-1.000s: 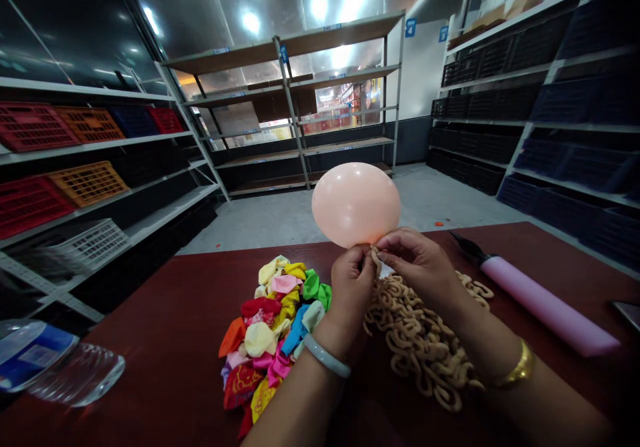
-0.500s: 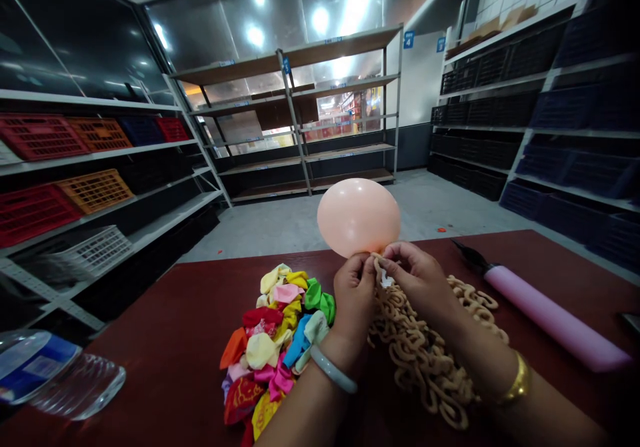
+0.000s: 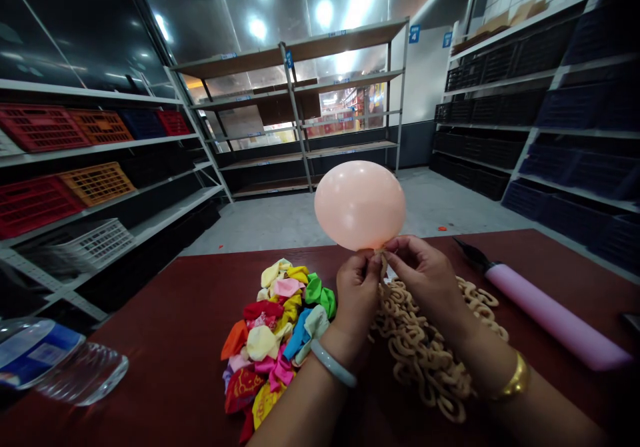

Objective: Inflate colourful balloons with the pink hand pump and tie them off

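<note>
Light pink inflated balloon (image 3: 360, 205) up over the far edge of the bench (image 3: 165, 340), neck pointing down toward the wearer. Left hand (image 3: 357, 287) pinching right at the neck, thumb against curled fingers. Right hand (image 3: 425, 273) pinching at the same spot from the other side, thumb and index together, fingertips of both nearly touching. Short tan strand (image 3: 383, 268) between the thumbs, hanging from the neck; can't tell whether knotted or just looped. Exact finger placement partly hidden. Pale bangle (image 3: 333, 364) on left wrist, gold bracelet (image 3: 515, 377) on right.

Just left of left forearm: heap of limp balloons (image 3: 263, 343), mixed yellow, green, blue, pink, orange and red, some with printed marks. Below and partly behind right hand: pile of tan loops (image 3: 425, 353), curled and tangled, with a small white scrap (image 3: 390, 273) near its top. Farther right: pink pump (image 3: 555, 317) with black nozzle, lying slantwise, nozzle toward the far edge. Far left: clear bottle (image 3: 83, 367) with blue label, on its side, partly out of frame.

Past the bench: grey floor (image 3: 260, 225) with orange-red bits. Metal rack (image 3: 300, 133) at the back. Left shelves with red crates (image 3: 43, 127), orange crates (image 3: 97, 183) and a white basket (image 3: 103, 243); right shelves with dark crates (image 3: 480, 110), cardboard (image 3: 525, 12) on top. Blue number sign (image 3: 415, 34) on the wall.
</note>
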### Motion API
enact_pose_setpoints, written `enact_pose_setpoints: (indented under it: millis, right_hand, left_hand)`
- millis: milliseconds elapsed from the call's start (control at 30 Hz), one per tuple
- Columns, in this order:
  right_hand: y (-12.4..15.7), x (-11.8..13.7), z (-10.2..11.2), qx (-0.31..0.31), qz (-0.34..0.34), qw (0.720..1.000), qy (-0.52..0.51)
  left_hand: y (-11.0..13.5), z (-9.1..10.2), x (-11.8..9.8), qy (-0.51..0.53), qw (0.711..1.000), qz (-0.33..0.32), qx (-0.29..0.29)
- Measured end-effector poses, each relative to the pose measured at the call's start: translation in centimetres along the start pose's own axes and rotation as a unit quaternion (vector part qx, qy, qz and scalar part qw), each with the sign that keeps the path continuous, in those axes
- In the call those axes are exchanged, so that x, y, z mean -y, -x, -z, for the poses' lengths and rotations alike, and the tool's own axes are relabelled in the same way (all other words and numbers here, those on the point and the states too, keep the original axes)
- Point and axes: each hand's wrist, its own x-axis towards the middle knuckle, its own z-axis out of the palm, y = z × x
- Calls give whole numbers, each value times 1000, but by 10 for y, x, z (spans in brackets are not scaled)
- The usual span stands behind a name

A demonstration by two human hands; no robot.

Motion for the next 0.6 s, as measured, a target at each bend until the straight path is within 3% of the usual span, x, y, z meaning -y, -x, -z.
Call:
enact_pose_setpoints:
  millis: [167,367,500,600]
  right_hand:
    - [-5,-3,3,43,-21,998,-47]
    - [-12,-9,5,95,-104,977,-162]
    - [-10,-7,3,94,-110,977,-154]
    - [-6,-4,-3,76,-143,953,-257]
  left_hand:
    - [0,-2,-2,10,1000,8,-27]
    - [2,1,1,-38,999,0,-7]
    - [2,2,1,-47,999,-15,-1]
    - [1,1,-2,-10,1000,-14,3]
